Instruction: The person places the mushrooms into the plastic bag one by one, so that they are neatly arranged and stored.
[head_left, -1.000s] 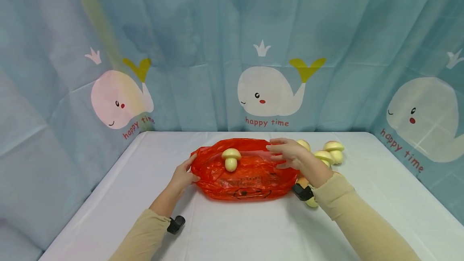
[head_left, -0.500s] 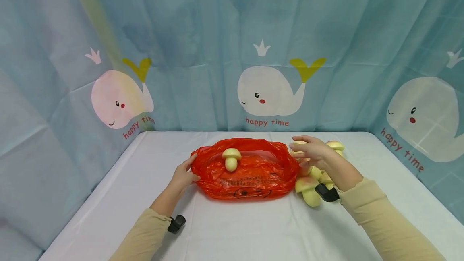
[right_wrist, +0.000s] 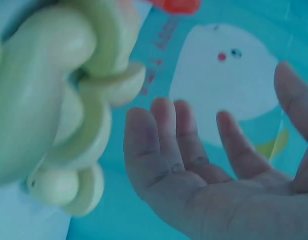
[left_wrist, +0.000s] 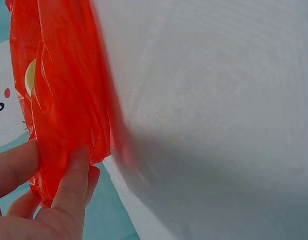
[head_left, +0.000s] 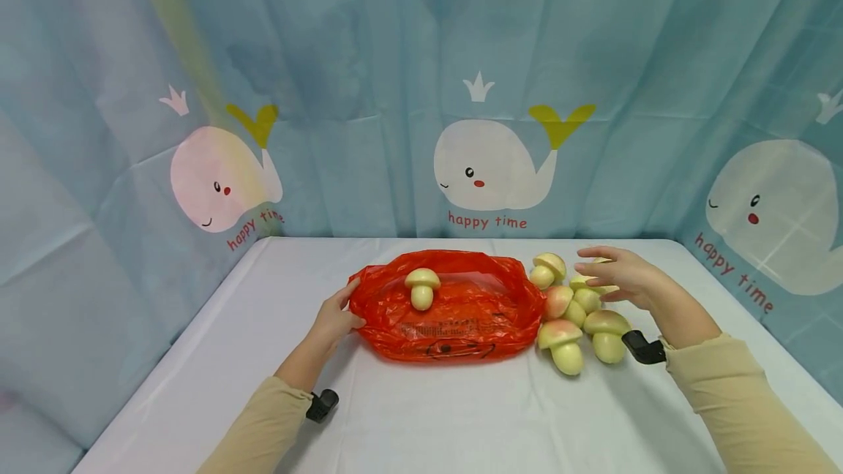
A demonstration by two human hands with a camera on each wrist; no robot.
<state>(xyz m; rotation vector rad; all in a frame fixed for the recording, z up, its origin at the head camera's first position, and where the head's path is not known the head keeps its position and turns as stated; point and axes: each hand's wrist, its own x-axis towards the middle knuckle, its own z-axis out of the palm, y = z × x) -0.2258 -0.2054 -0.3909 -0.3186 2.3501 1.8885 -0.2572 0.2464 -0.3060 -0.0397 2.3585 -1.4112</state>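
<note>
A crinkled red plastic bag [head_left: 454, 306] lies with its mouth spread in the middle of the table, and a pale yellow toy mushroom [head_left: 422, 290] sits in it. My left hand [head_left: 332, 322] holds the bag's left edge; the left wrist view shows the fingers [left_wrist: 74, 182] on both sides of the red film. Several more toy mushrooms [head_left: 563, 348], some with pinkish caps, cluster right of the bag. Above the back right of that cluster is my right hand [head_left: 626, 274], fingers spread and nothing in it. In the right wrist view the mushrooms [right_wrist: 24, 110] stand apart from its fingers.
A white cloth covers the table [head_left: 428, 415]. Behind it hangs a blue curtain [head_left: 369, 174] with whale prints, reaching round both sides. Black wrist cameras [head_left: 644, 348] are strapped on both wrists.
My right hand has moved right from over the bag's right side to above the mushroom cluster, uncovering several mushrooms. My left hand and the mushroom in the bag have stayed put.
</note>
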